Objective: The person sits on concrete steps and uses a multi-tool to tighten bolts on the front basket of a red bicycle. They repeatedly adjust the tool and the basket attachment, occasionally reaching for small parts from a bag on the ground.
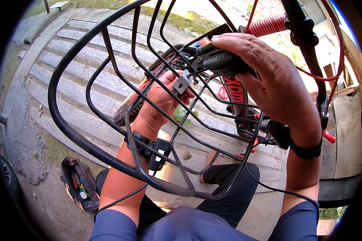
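**Two hands at a wire bicycle basket**

Lower left of the frame, an open black tool pouch [79,184] lies on the concrete ground [32,132]. The black bent-wire bicycle basket [88,148] fills the middle. Inside it, the left hand [159,100] pinches a small grey metal bracket plate [182,81], fingers closed on it. Just right and above, the right hand [269,80] is clenched round a dark power screwdriver [221,61], its long axis running leftward, tip nearly touching the plate. Behind sits the knobbly bicycle tyre [128,108]; at the far right stands a black frame tube [309,52].
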Demonstrator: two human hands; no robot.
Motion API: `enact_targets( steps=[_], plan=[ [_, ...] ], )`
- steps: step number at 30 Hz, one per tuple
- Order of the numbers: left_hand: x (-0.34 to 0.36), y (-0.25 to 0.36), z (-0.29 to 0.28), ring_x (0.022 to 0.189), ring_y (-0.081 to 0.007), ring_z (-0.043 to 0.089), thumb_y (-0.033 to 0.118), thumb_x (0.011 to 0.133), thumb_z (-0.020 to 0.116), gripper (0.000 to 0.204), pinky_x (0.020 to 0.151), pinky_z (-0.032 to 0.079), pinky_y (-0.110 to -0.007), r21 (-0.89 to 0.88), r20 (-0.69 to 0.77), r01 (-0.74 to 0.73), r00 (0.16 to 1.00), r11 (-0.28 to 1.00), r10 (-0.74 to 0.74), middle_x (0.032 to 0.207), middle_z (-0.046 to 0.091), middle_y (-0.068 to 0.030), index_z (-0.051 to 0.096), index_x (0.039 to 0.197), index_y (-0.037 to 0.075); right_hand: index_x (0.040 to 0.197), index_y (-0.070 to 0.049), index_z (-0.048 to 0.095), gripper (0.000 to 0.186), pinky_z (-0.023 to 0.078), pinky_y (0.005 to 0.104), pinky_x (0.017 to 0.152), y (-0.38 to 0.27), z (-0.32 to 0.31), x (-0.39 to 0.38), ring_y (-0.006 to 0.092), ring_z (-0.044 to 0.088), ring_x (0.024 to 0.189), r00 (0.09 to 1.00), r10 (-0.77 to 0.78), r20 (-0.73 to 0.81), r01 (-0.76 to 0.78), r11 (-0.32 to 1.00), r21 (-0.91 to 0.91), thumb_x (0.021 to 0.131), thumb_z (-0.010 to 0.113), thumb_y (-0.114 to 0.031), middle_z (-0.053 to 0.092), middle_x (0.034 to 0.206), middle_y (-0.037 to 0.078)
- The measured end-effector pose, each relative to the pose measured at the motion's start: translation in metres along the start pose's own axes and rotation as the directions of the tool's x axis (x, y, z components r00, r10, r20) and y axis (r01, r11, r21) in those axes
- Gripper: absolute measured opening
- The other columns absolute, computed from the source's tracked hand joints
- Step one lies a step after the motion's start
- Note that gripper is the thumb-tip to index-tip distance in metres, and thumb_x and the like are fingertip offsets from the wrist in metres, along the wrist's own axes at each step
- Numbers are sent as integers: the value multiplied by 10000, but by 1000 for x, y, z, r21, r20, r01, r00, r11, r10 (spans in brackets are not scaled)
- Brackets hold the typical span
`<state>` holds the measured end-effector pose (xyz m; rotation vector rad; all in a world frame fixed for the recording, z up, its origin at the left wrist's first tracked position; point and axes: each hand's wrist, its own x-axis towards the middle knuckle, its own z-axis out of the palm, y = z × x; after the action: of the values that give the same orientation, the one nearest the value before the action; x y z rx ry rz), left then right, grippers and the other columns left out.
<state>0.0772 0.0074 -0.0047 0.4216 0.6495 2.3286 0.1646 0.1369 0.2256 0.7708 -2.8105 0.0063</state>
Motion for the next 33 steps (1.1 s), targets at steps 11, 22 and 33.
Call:
enact_targets(
  steps=[11, 22, 33],
  plan=[
    [5, 4, 10, 606, -181, 633, 223, 954, 516, 126, 551, 504, -262, 118, -38, 14, 999, 993, -10, 743, 640, -99, 510, 968, 98, 1306, -113, 521, 599, 516, 384, 889, 4, 1, -5, 336, 615, 1070, 1000, 9, -29, -10, 1000, -29, 755, 631, 92, 613, 1213, 125],
    [-4, -2, 8, 764, -140, 623, 278, 986, 431, 166, 636, 499, -246, 57, 8, 14, 1000, 998, -14, 893, 621, -61, 507, 1035, 138, 1223, -88, 522, 373, 499, 343, 730, -14, 4, -10, 266, 635, 811, 959, 282, 16, -282, 959, -8, 869, 640, -95, 627, 943, 126],
    [-4, -2, 13, 716, -121, 618, 287, 987, 430, 171, 574, 467, -224, 61, -18, 20, 1000, 998, -19, 872, 634, -45, 508, 1048, 147, 1131, -36, 588, 266, 452, 254, 680, -10, 10, -5, 168, 572, 841, 973, 227, -34, -225, 973, 52, 926, 600, -205, 578, 991, 90]
  ],
)
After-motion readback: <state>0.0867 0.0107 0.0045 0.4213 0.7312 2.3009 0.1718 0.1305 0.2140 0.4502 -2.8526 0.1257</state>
